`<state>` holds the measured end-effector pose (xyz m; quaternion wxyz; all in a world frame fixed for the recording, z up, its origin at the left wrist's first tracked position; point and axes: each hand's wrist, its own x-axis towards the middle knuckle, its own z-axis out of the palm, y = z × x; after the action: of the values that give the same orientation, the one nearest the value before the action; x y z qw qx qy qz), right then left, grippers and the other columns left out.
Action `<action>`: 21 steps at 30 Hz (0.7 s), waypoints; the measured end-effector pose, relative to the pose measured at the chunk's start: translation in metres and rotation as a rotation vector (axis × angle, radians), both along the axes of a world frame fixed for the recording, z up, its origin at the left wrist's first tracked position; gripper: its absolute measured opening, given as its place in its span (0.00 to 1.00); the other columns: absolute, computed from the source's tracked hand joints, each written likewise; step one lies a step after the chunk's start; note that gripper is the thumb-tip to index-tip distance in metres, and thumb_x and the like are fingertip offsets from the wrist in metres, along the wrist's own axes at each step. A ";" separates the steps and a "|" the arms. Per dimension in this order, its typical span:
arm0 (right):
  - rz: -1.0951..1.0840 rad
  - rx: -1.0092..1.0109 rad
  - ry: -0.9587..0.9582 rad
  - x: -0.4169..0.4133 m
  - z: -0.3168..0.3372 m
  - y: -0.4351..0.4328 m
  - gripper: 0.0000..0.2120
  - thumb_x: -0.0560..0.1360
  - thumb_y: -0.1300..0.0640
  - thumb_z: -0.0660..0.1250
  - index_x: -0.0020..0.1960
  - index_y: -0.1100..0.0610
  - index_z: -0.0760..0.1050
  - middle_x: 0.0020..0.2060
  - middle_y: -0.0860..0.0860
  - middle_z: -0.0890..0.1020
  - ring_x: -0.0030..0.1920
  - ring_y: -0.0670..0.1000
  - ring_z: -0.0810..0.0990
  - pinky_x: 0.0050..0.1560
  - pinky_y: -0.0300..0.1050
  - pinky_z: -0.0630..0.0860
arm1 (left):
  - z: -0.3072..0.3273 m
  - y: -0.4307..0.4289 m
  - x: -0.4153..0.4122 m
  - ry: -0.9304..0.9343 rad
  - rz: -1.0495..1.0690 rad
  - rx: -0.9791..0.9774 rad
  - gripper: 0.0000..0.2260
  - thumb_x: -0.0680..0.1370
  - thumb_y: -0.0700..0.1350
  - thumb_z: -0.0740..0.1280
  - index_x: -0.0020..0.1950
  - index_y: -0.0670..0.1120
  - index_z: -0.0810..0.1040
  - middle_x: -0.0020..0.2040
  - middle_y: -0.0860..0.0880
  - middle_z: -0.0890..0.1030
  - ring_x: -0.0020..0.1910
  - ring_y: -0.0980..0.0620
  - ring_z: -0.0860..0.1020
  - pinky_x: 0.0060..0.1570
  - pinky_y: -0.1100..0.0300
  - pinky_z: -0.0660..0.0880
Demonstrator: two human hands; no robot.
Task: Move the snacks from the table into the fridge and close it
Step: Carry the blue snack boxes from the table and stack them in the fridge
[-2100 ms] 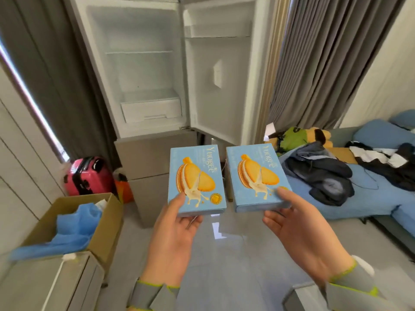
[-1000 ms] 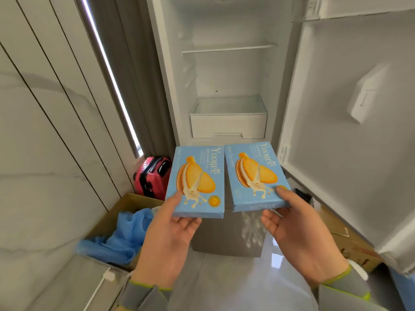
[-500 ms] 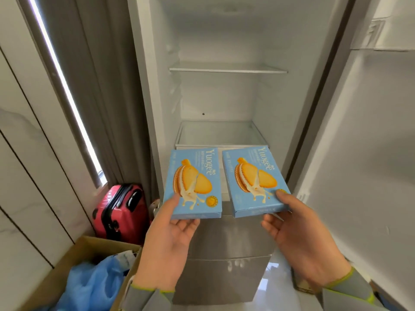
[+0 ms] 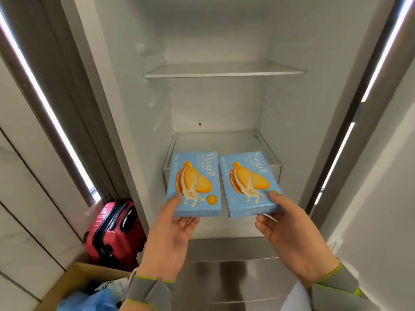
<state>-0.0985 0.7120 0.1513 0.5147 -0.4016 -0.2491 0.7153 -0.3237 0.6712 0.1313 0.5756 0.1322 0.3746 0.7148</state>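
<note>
**Nearer now: boxes at the fridge (image 4: 224, 104) mouth**

Left hand (image 4: 170, 232) pinches the left snack box (image 4: 195, 182), right hand (image 4: 292, 234) the right snack box (image 4: 249, 182), thumbs above, fingers beneath: flat, glossy cardboard slabs side by side mid-frame. Placing seems next: slide both level onto the smooth, probably glass, lower shelf (image 4: 220, 142) beyond.

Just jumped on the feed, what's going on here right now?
A person stands at the open fridge with a blue snack box in each hand. The left hand grips the left box and the right hand grips the right box, thumbs on top and fingers underneath. The boxes are held side by side in front of the lower shelf, not yet set down.
</note>
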 end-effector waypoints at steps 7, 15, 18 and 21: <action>0.090 -0.011 0.040 -0.016 -0.005 0.100 0.15 0.76 0.53 0.73 0.60 0.58 0.81 0.42 0.54 0.79 0.38 0.52 0.77 0.52 0.50 0.78 | 0.002 0.088 -0.001 0.059 0.107 -0.109 0.16 0.78 0.48 0.73 0.65 0.45 0.82 0.59 0.43 0.86 0.54 0.46 0.85 0.55 0.51 0.79; 0.060 0.043 -0.068 -0.039 -0.019 0.163 0.13 0.77 0.54 0.72 0.58 0.60 0.80 0.41 0.55 0.81 0.37 0.52 0.80 0.45 0.48 0.81 | -0.007 0.143 -0.025 0.347 0.137 -0.089 0.15 0.80 0.49 0.72 0.65 0.46 0.80 0.60 0.43 0.86 0.56 0.49 0.86 0.56 0.53 0.81; -0.005 0.123 -0.213 -0.050 -0.021 0.183 0.14 0.77 0.54 0.73 0.58 0.62 0.78 0.43 0.57 0.83 0.39 0.54 0.81 0.46 0.50 0.83 | -0.012 0.163 -0.034 0.850 0.252 -0.052 0.21 0.78 0.46 0.75 0.70 0.51 0.75 0.62 0.50 0.83 0.57 0.58 0.83 0.54 0.63 0.79; -0.101 0.231 -0.464 -0.062 -0.024 0.208 0.22 0.75 0.54 0.75 0.66 0.57 0.75 0.47 0.56 0.86 0.40 0.55 0.86 0.50 0.53 0.85 | -0.021 0.183 -0.044 1.347 0.311 -0.091 0.32 0.73 0.50 0.79 0.75 0.55 0.70 0.66 0.53 0.71 0.64 0.58 0.71 0.65 0.62 0.68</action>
<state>-0.1600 0.9201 0.1274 0.5213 -0.5053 -0.4202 0.5444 -0.3677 0.8537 0.1105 0.1133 0.4676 0.6945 0.5350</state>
